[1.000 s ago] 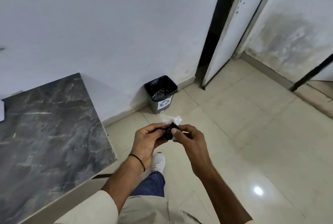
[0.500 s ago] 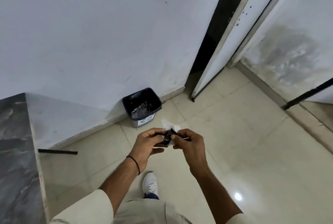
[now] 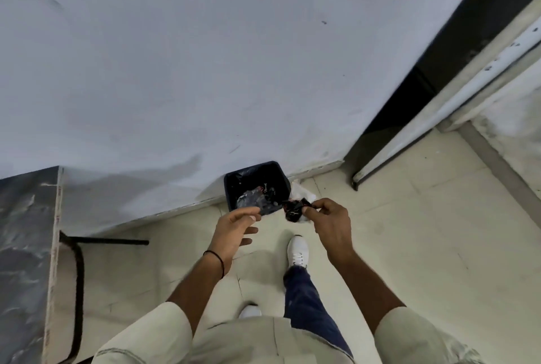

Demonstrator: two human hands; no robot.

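A small black bin (image 3: 255,176) with a dark liner and some litter inside stands on the floor against the white wall. My right hand (image 3: 330,221) pinches a crumpled black wrapper (image 3: 294,210) together with a bit of clear plastic (image 3: 301,192), held just right of the bin's mouth. My left hand (image 3: 234,224) hovers at the bin's near edge with relaxed fingers and nothing in it.
A dark marble-top table (image 3: 26,246) with a black metal leg (image 3: 102,241) stands at the left. A door (image 3: 456,106) stands ajar at the right beside a dark gap. My white shoes and the pale tiled floor (image 3: 424,246) lie below.
I have walked closer to the bin. My hands, joined on the wrapper before, have parted: the left hand let go and the right hand keeps the wrapper.
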